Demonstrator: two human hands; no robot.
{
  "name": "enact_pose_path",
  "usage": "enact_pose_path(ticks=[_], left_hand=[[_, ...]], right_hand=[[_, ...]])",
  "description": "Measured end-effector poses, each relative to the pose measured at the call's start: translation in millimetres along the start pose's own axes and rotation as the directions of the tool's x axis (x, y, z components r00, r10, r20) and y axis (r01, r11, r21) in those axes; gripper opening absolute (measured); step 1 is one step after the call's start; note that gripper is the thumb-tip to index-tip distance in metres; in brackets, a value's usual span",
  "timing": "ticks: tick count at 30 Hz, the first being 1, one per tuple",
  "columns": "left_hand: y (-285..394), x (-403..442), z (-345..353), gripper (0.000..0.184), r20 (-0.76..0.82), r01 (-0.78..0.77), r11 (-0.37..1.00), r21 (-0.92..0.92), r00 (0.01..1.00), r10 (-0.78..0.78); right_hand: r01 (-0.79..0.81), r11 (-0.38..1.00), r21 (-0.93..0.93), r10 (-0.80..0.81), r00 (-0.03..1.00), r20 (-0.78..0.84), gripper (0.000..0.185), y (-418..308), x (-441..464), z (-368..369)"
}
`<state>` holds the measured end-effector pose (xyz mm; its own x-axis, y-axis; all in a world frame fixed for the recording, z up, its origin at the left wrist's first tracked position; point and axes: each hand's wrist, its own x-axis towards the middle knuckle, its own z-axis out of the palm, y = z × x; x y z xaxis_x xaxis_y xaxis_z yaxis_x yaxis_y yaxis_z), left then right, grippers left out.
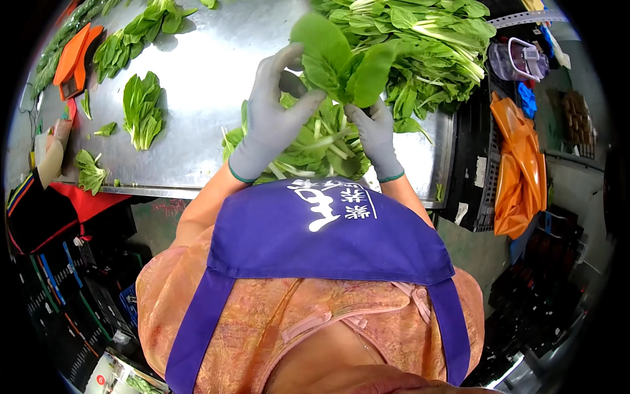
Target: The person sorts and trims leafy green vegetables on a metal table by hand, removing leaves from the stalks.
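Observation:
A leafy green with broad rounded leaves [344,62] is held up in front of me, above the metal table. My left hand [272,111], in a grey glove, curves around its left side with the thumb against the lower leaves; some fingertips are hidden behind the leaf. My right hand [375,134], gloved too, pinches the plant low down near its base. Under both hands lies a loose heap of leafy greens [321,148] with pale stalks, close to my apron. A large pile of greens [426,49] rises just beyond my right hand.
On the metal table [203,85] lie a separate bunch of greens [142,110] and leaf scraps. An orange tool [75,62] is at far left, near another person's arm [49,161]. At right are a black crate [469,177], an orange plastic bag [518,171] and a clear bottle [520,60].

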<state>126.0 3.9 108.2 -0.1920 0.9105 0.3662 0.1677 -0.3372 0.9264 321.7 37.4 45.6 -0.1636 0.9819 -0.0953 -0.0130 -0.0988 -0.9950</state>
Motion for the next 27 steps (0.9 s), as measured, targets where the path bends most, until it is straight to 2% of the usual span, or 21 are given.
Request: enact_pose_path(ticks=[2, 3, 6, 7, 10, 13, 16, 20, 23, 27], left_hand=[[-8.1, 7.3, -4.3, 0.041, 0.04, 0.016, 0.999, -0.044, 0.999, -0.014], [-10.4, 9.0, -5.0, 0.025, 0.046, -0.079, 0.994, -0.069, 0.996, 0.082], [-0.7, 4.6, -9.7, 0.018, 0.128, -0.074, 0.984, -0.164, 0.987, 0.096], [0.9, 2.5, -13.0, 0.018, 0.175, -0.021, 0.988, -0.15, 0.983, 0.048], [-8.5, -1.2, -13.8, 0.023, 0.191, -0.022, 0.985, -0.169, 0.98, 0.055], [-0.1, 1.4, -3.7, 0.031, 0.011, 0.18, 0.972, -0.148, 0.984, -0.18], [-2.3, 4.2, -2.7, 0.037, 0.006, 0.064, 0.998, 0.03, 0.998, -0.064], [-16.8, 2.1, -6.9, 0.028, 0.046, -0.123, 0.991, -0.049, 0.991, 0.125], [-10.2, -0.7, -12.8, 0.027, 0.097, -0.196, 0.98, -0.018, 0.975, 0.197], [-7.9, -6.6, -21.9, 0.031, 0.258, -0.242, 0.97, -0.001, 0.937, 0.234]], right_hand=[[-0.017, 1.0, 0.012, 0.016, 1.0, 0.017, 0.026, 5.5, 1.4, -2.3], [-0.025, 0.999, 0.019, 0.025, 0.999, 0.022, 0.026, 6.5, 1.6, -3.7], [-0.085, 0.994, 0.072, 0.081, 0.995, 0.065, 0.029, 0.3, 0.0, -8.4], [-0.096, 0.993, 0.072, 0.091, 0.994, 0.061, 0.028, 2.3, -0.5, -11.6], [-0.103, 0.992, 0.07, 0.101, 0.994, 0.044, 0.025, 3.6, 0.2, -14.8], [-0.068, 0.997, 0.037, 0.067, 0.997, 0.034, 0.025, -1.4, -1.5, -9.5], [-0.034, 0.999, -0.008, 0.035, 0.998, 0.056, 0.029, 5.5, -0.2, -8.0], [-0.078, 0.996, 0.038, 0.074, 0.993, 0.088, 0.028, 4.9, -0.1, -11.2], [-0.124, 0.989, 0.086, 0.114, 0.988, 0.108, 0.025, 7.1, 2.9, -15.4], [-0.187, 0.971, 0.149, 0.172, 0.979, 0.109, 0.024, 9.4, 2.4, -19.2]])
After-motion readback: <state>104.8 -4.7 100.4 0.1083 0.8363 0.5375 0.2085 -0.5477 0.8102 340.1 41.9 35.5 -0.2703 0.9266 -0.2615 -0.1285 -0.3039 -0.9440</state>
